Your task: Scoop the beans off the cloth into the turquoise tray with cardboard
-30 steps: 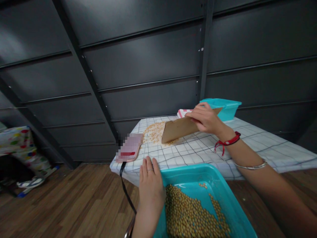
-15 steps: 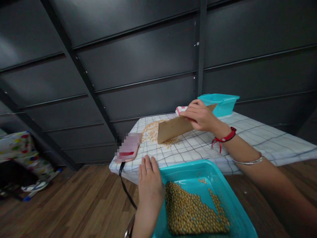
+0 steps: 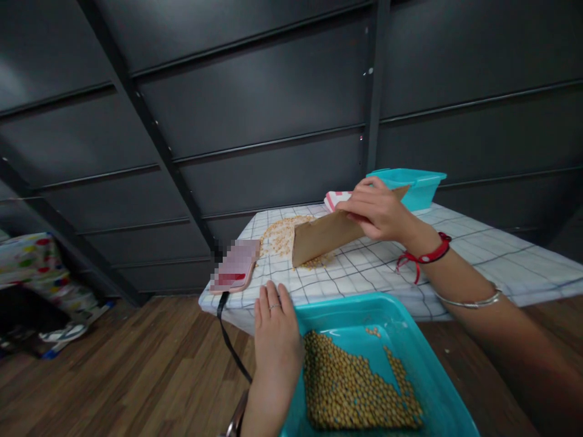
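Note:
My right hand [image 3: 376, 209] is closed on the upper edge of a brown cardboard piece [image 3: 319, 238]. The cardboard stands tilted on its lower edge on the tabletop, among scattered yellow soybeans [image 3: 277, 235]. Some beans lie against its near side. My left hand [image 3: 277, 334] rests along the left rim of a teal tray [image 3: 423, 349], holding it, with its fingers reaching forward to the table's edge; the thumb is hidden. Many soybeans [image 3: 350, 382] cover the bottom of this tray, which sits below and against the front of the table.
A checked white cloth covers the table [image 3: 492, 261]. At its left corner lies a pink phone [image 3: 237, 267], with a black strap [image 3: 228, 340] hanging down. A second teal container [image 3: 421, 188] and a pink-and-white item [image 3: 334, 199] stand at the back, before a dark panelled wall [image 3: 273, 109].
The cardboard and my right hand have shifted slightly to the right. My left hand and the tray stay nearly where they were. The view has tilted a little.

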Demonstrator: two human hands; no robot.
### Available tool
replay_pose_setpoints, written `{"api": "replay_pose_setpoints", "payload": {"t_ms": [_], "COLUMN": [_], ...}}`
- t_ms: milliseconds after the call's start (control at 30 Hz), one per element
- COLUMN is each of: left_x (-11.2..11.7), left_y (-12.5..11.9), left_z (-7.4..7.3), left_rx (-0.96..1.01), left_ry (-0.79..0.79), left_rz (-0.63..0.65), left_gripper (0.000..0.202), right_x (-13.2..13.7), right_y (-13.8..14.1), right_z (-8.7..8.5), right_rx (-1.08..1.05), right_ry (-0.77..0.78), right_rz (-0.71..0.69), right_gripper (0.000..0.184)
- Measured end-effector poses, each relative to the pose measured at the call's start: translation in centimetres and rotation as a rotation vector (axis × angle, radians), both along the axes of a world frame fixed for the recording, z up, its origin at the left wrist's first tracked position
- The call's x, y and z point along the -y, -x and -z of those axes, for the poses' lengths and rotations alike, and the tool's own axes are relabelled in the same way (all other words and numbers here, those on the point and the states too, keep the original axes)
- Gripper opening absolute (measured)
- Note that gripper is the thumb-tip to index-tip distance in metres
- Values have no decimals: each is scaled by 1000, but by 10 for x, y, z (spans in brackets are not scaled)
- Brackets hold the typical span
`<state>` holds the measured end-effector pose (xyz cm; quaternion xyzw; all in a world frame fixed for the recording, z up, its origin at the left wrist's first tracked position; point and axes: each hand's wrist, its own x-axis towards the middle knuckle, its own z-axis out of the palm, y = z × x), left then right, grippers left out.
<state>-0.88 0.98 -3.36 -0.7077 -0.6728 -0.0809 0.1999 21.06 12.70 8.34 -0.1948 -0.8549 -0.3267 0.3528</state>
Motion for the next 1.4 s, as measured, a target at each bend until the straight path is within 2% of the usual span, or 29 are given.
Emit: {"api": "replay_pose_setpoints", "payload": {"t_ms": [367, 533, 800, 1000, 1233, 1400], "left_x": [-1, -1, -2, -1, 0, 1], "left_y": [6, 8, 10, 10, 8, 8], "left_z": [7, 7, 11, 7, 0, -1], "left_rx": [2, 23, 13, 13, -37, 6], "left_ry": [-94, -87, -95, -63, -25, -11], "left_rz": [-14, -6, -17, -13, -27, -28], "left_gripper": [59, 56, 61, 63, 60, 57], "right_x": [36, 44, 47, 55, 60, 60], "right_y": [10, 7, 1, 2, 5, 7], "right_z": [-11, -6, 2, 2, 0, 2], "right_rx": [169, 128, 63, 66, 48, 64], "right_ry": [-95, -57, -58, -119, -125, -134], "right_rz": [61, 122, 99, 80, 89, 94], "right_gripper": [29, 30, 33, 28, 28, 28]}}
